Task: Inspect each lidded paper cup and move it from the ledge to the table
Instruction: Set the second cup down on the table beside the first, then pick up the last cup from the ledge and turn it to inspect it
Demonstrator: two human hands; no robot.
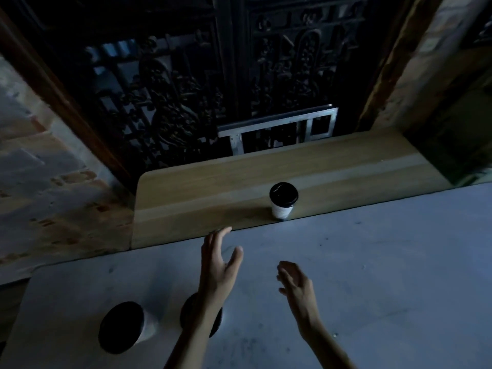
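Note:
One white paper cup with a black lid point(283, 200) stands upright on the wooden ledge point(213, 187), close to its near edge. Two more lidded cups are on the grey table point(372, 262): one point(123, 326) at the near left, another point(213, 319) mostly hidden behind my left forearm. My left hand point(219, 262) is stretched forward over the table, fingers apart, its tips near the ledge's edge and left of the ledge cup. My right hand point(295, 282) hovers lower over the table, fingers loosely spread and empty.
A dark ornate iron grille point(186, 89) rises behind the ledge, with a pale metal frame point(279, 129) at its foot. Rough brick wall point(40, 182) lies to the left, a wooden post point(386, 75) to the right. The scene is dim.

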